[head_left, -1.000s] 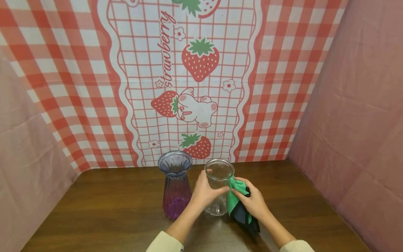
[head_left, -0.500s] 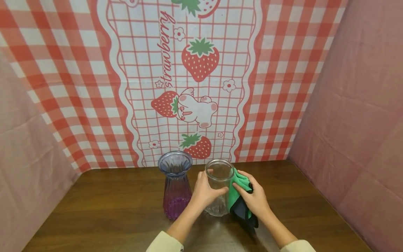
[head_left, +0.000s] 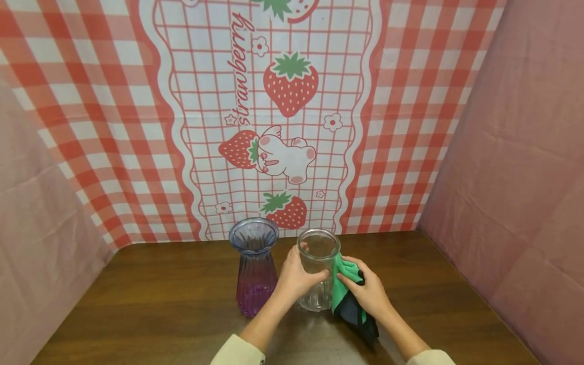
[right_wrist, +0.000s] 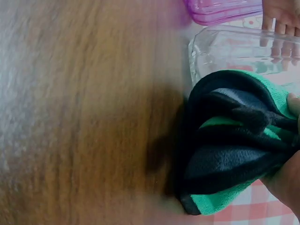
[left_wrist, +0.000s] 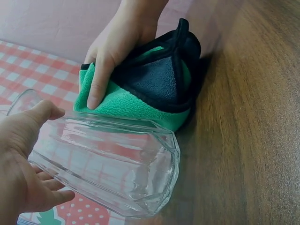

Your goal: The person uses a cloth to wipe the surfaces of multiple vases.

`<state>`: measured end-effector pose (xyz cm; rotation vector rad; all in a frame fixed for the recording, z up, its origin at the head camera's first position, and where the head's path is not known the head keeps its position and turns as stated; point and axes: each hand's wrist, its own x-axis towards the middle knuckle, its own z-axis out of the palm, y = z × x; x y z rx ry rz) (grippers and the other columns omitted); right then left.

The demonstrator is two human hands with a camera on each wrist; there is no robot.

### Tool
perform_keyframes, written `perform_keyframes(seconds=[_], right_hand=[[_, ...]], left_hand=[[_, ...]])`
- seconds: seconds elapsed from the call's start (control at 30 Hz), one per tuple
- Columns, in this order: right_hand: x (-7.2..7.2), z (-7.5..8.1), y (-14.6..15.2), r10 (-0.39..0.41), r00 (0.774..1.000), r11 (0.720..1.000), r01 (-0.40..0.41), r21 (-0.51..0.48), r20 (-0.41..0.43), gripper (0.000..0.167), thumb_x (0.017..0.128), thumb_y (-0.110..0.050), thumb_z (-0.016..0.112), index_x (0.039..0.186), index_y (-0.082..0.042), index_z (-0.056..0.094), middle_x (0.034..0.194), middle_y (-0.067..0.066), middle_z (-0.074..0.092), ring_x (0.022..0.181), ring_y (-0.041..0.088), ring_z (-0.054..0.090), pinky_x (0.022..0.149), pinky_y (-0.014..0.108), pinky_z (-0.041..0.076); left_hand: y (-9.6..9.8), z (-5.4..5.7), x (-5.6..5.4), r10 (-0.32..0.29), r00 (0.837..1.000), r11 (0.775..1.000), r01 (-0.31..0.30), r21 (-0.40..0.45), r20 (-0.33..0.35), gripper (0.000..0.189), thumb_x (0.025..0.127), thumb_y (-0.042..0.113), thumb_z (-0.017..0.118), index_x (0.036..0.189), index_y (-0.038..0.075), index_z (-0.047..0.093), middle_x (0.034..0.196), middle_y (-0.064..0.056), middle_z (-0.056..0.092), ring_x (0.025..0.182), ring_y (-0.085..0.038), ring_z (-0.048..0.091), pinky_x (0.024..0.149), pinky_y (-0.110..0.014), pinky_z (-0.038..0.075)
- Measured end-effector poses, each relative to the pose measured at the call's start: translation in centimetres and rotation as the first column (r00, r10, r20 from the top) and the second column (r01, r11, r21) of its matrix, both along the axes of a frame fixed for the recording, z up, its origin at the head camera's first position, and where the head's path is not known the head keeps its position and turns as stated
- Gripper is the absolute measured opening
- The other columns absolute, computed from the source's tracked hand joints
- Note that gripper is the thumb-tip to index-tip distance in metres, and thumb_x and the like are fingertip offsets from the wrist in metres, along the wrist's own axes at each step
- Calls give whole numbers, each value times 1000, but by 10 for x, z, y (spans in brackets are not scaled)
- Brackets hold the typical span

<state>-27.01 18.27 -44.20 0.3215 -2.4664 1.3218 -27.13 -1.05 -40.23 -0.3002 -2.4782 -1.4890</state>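
Note:
A clear glass vase (head_left: 317, 294) with a ribbed body stands upright on the table. My left hand (head_left: 294, 276) grips it from the left, thumb across the near side and fingers round the far side, as the left wrist view also shows. On the other side, my right hand (head_left: 368, 291) holds a bunched green and dark grey cloth (left_wrist: 136, 105) with black edging. The cloth lies against the right wall of the glass, and its lower folds hang towards the table. In the right wrist view the cloth (right_wrist: 229, 164) hides part of the vase.
A second vase (head_left: 255, 274), blue at its flared rim and purple at the base, stands just left of my left hand. The brown wooden table (head_left: 150, 294) runs back to a red and white checked strawberry backdrop (head_left: 292, 142). Pink cloth (head_left: 515, 167) hangs at the sides.
My right hand and the cloth rose a little along the glass half a second ago and are now lower again. The left hand keeps its grip on the vase.

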Motion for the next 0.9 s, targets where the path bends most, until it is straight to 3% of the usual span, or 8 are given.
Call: perform_keyframes(seconds=[0.17, 0.43, 0.77, 0.9], right_hand=[[2, 4, -1, -13, 999, 1000, 12, -13, -49, 45, 83, -30, 70, 126, -25, 56, 118, 2, 64, 97, 8, 60, 78, 25, 52], [6, 21, -7, -31, 992, 989, 13, -149, -123, 48, 84, -23, 70, 129, -24, 54, 123, 2, 61, 99, -5, 57, 77, 18, 52], [5, 19, -9, 7, 995, 994, -17, -105, -95, 45, 85, -27, 69, 127, -28, 54, 121, 0, 61, 96, 2, 58, 77, 23, 53], [3, 13, -8, 5, 997, 997, -11, -77, -77, 44, 84, -28, 69, 125, -29, 55, 119, 0, 63, 97, 8, 60, 76, 25, 53]], left_hand=[[0, 0, 1, -3, 1000, 1000, 3, 11, 16, 79, 65, 29, 80, 128, 1, 42, 127, -18, 53, 117, -32, 52, 98, -47, 44], [-1, 0, 1, -41, 999, 999, 41, 24, 24, 77, 68, 25, 76, 131, -1, 41, 129, -20, 52, 120, -34, 51, 99, -47, 44], [-1, 0, 0, -91, 996, 995, 90, 37, 21, 77, 70, 23, 74, 134, -1, 38, 132, -21, 50, 123, -34, 48, 101, -48, 41], [-2, -1, 0, -97, 995, 995, 95, 43, 37, 79, 73, 32, 76, 134, 1, 37, 135, -20, 48, 124, -34, 47, 100, -50, 42]])
